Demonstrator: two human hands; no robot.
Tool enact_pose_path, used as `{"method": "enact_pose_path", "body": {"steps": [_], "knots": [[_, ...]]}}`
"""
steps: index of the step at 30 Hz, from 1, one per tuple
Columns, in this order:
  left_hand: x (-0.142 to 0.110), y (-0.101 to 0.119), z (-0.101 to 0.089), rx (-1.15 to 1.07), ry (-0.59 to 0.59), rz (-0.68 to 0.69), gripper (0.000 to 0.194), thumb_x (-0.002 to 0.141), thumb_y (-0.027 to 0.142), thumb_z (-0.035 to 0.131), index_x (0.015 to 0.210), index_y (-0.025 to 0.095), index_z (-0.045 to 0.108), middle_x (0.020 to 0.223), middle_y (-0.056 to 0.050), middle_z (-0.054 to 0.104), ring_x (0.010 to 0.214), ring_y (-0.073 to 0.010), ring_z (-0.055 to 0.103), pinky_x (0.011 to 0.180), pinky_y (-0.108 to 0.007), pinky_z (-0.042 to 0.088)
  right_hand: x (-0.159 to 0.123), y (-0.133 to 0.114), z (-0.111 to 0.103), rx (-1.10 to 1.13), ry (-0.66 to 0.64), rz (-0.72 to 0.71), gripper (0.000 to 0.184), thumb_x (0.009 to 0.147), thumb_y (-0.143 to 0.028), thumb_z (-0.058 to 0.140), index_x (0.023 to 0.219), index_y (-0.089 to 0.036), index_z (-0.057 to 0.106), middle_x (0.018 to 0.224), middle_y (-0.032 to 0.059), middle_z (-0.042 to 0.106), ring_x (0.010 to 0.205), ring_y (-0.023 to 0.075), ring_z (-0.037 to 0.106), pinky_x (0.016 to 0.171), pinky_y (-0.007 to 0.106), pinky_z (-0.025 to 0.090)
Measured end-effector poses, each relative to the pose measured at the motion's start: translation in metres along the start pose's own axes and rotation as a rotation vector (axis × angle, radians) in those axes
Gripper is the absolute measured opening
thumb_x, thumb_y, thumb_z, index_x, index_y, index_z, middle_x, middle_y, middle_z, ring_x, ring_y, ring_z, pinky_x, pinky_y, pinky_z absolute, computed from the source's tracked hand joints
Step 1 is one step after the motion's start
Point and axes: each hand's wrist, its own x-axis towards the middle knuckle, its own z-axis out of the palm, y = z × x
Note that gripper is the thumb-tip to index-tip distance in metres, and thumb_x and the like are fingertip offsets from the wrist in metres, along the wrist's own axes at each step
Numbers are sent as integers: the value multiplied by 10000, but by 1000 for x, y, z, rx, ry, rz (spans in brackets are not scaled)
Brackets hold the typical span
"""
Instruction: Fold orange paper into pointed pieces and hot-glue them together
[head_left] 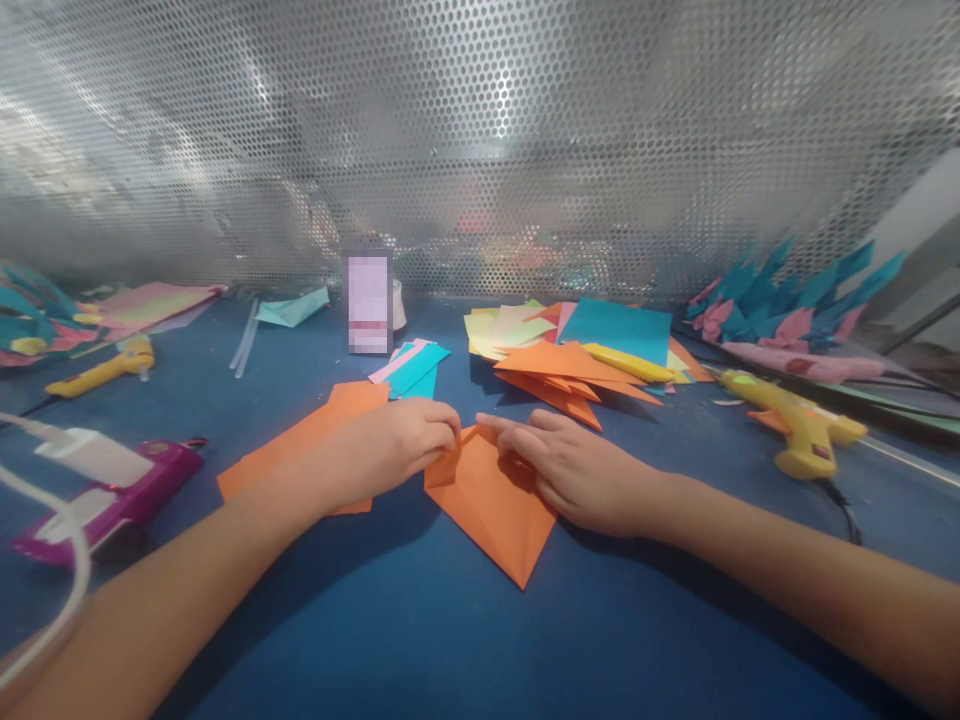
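Paper (499, 510), folded, likely light but easily creased, suits an edge hold, the left hand (409, 438) pinching its far-left edge, the grip of the right hand (581, 470) unclear.

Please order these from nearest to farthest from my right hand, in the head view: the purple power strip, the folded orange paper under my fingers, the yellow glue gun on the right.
1. Folded orange paper: touched by the right hand.
2. Yellow glue gun: on the right side.
3. Purple power strip: far left side.
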Motion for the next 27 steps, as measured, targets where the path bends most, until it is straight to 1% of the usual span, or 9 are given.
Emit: {"method": "enact_pose_path", "body": {"steps": [5,12,16,22,27], "knots": [[-1,2,-3,-37,-14,-5,281,922,110,394,868,169,664,1040,-48,645,934,-142,610,801,-210,498,1,2,0,-9,-25,-35,611,801,-53,336,1410,-88,308,1187,137,605,842,226,502,806,381,395],[-2,0,-2,27,-14,0,283,924,136,410,887,167,689,1050,-58,666,956,-160,626,824,-240,508,3,3,1,2,-29,-38,611,783,-56,337,1393,-85,344,1188,137,601,845,225,499,813,383,393],[-1,0,-3,30,-39,7,279,922,140,411,897,169,688,1064,-58,664,934,-150,635,809,-232,511,3,3,1,-8,-38,-35,594,778,-62,346,1371,-75,379,1159,133,614,835,227,493,816,381,392],[-1,2,-6,52,-50,52,333,933,134,383,803,174,687,1032,-53,663,932,-153,622,775,-229,491,3,4,1,-12,-58,-37,602,762,-55,360,1363,-69,390,1168,136,609,829,231,477,817,383,389],[-2,-1,-5,49,-37,70,315,937,147,392,825,175,685,1022,-61,654,904,-155,617,764,-232,479,3,3,0,-15,-60,-33,612,770,-52,360,1382,-58,361,1151,142,611,837,230,475,824,382,391]]}}
